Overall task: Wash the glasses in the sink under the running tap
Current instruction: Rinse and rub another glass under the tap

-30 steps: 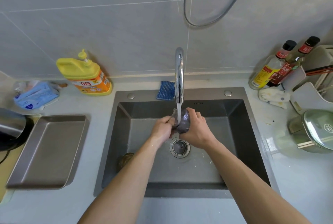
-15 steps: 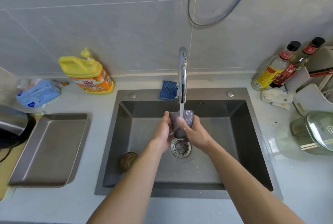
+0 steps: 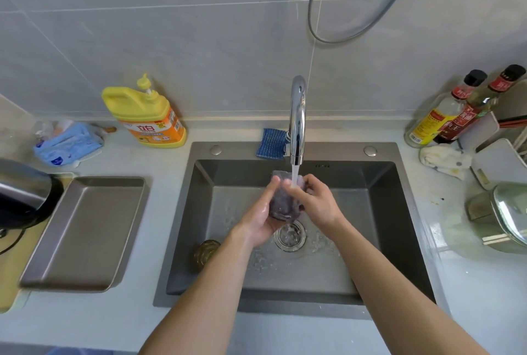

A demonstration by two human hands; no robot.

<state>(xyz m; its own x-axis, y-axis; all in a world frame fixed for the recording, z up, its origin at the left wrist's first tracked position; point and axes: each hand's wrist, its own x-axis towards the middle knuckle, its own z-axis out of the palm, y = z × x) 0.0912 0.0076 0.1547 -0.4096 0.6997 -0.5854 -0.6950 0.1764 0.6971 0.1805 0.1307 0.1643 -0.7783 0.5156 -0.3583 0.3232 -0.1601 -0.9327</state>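
Note:
A purple-tinted glass (image 3: 282, 203) is held upright over the drain, its mouth right under the water running from the chrome tap (image 3: 297, 120). My left hand (image 3: 261, 219) cups its lower side and base. My right hand (image 3: 316, 202) grips its right side, fingers at the rim in the stream. A second, amber ribbed glass (image 3: 206, 252) lies at the front left of the dark sink (image 3: 399, 212), partly hidden by my left forearm.
A metal tray (image 3: 82, 235) lies left of the sink, with a kettle (image 3: 22, 192) beyond it. Yellow dish soap (image 3: 148, 118) and a blue sponge (image 3: 271, 143) stand behind. Sauce bottles (image 3: 445, 115), a cloth (image 3: 442, 159) and a lidded pot (image 3: 507, 217) crowd the right counter.
The glass has been turned from tilted to upright under the stream. My left hand slid lower beneath it and my right hand's fingers moved up to the rim.

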